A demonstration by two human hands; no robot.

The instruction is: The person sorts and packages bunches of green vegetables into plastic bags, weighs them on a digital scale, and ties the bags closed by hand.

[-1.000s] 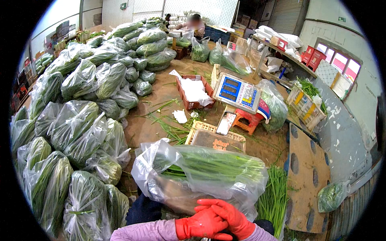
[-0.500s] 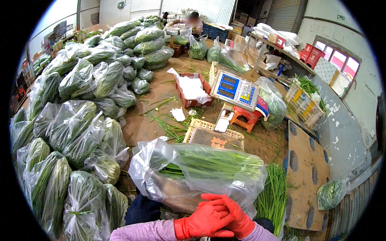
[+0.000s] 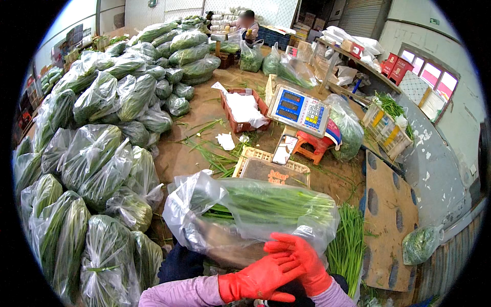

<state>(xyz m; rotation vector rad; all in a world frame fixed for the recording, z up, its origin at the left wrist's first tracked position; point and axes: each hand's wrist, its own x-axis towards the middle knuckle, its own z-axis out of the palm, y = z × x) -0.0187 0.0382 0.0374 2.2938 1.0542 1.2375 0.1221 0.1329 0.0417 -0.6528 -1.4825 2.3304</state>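
Note:
A large clear plastic bag [image 3: 245, 212] filled with long green stalks lies across my lap, its mouth at my hands. My left hand [image 3: 258, 280] in a red rubber glove sits at the bag's near edge. My right hand [image 3: 302, 256], also in a red glove, overlaps it and pinches the bag's plastic at the lower right. Both sleeves are lilac. Just beyond the bag stands a platform scale [image 3: 273, 171] on a yellow crate, with its blue display head [image 3: 299, 109] behind.
A big heap of filled clear bags of greens [image 3: 102, 153] covers the left side. Loose green stalks [image 3: 348, 245] lie to my right beside a cardboard sheet [image 3: 391, 220]. A red crate [image 3: 244, 110], a red stool [image 3: 312, 146] and a seated person [image 3: 248, 25] are farther off.
My gloved hands have shifted slightly up and right on the bag's edge, and the bag has turned a little. Nothing else moved.

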